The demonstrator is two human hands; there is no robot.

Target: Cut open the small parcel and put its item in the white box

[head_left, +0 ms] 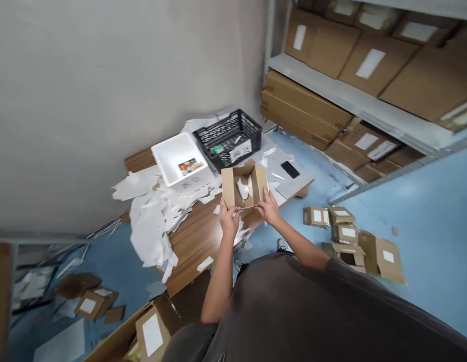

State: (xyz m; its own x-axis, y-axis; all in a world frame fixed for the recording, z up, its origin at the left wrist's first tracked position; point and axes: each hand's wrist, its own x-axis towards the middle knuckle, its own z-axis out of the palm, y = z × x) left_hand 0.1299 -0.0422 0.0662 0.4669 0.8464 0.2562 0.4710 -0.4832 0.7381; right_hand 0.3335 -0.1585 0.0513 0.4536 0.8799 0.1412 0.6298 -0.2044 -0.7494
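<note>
Between my two hands is a small open cardboard box (228,186), tilted so its inside faces me. A crumpled piece of white paper (244,189) lies within it. My left hand (229,219) grips the near left corner, and my right hand (269,207) grips the near right corner. Fingers of both hands meet the near edge of the box. Just beyond it stands a black plastic crate (252,131) with a green item and a labelled paper in it. Left of the crate, a white plastic bin (163,160) holds a few colourful packets (190,166).
Torn white paper (148,229) covers much of the wooden table (196,236). A black phone (290,169) lies at the table's right side. Shelving (312,80) with cardboard boxes stands at right. Several small boxes (344,233) sit on the blue floor, and a large carton is at lower left.
</note>
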